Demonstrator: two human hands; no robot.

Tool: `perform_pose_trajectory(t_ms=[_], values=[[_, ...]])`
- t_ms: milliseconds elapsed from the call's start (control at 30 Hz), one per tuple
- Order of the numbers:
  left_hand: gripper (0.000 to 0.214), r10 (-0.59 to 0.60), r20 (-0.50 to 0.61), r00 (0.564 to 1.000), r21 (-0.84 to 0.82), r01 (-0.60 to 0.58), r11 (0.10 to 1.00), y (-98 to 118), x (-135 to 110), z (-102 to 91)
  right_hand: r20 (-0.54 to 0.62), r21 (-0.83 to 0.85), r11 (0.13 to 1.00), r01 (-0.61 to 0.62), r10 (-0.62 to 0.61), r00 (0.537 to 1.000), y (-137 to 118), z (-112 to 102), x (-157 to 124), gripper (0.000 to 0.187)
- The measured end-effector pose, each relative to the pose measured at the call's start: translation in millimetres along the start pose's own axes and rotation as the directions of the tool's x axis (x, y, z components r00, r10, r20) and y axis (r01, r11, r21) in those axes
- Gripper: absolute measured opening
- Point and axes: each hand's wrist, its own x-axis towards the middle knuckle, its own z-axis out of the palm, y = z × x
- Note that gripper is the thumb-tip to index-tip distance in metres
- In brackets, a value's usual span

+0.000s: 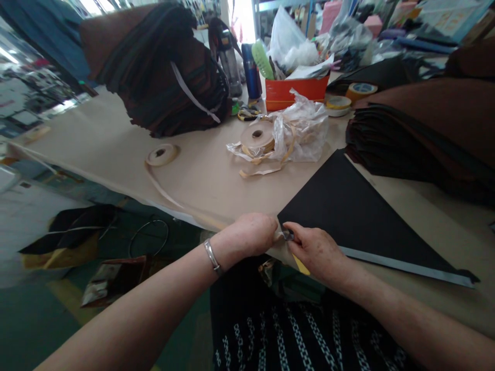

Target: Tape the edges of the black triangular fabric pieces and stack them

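At the table's front edge, my left hand (256, 234) is closed on a pale strip of tape (279, 236), whose short end shows beside the fingers. My right hand (315, 252), just to its right, grips a small tool with a yellow handle (299, 264) and a dark metallic tip; its exact kind is partly hidden by the fingers. The tip meets the strip between both hands. Next to them lies a flat black sheet (348, 206) with a grey band (406, 262) along its near edge. A beige tape roll (160, 154) trails a strip towards the front edge.
Another tape roll (257, 136) sits by crumpled clear plastic (305, 129). Behind are scissors (248, 113), a blue bottle (252, 72) and a filled red box (296, 93). Dark stacked sheets rise at left (154, 72) and right (429, 129). A wooden-looking box (116, 281) is below.
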Motion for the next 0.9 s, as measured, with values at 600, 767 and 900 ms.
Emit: perform_pose_trajectory(t_ms=[600, 767, 900], values=[[0.018, -0.094, 0.144, 0.985, -0.481, 0.153, 0.863, 2.5, -1.4, 11.8, 0.012, -0.158, 0.987, 0.005, -0.003, 1.000, -4.5, 0.5, -0.2, 0.027], [0.019, 0.055, -0.086, 0.995, -0.503, -0.091, 0.859, 14.1, -22.5, 14.1, 0.028, -0.102, 0.994, 0.036, -0.033, 0.999, -4.1, 3.5, 0.5, 0.033], [0.029, -0.019, -0.265, 0.964, -0.494, -0.119, 0.861, 1.0, -39.3, 16.6, 0.012, 0.191, 0.981, 0.022, -0.025, 1.000, 5.5, -11.3, -8.6, 0.049]])
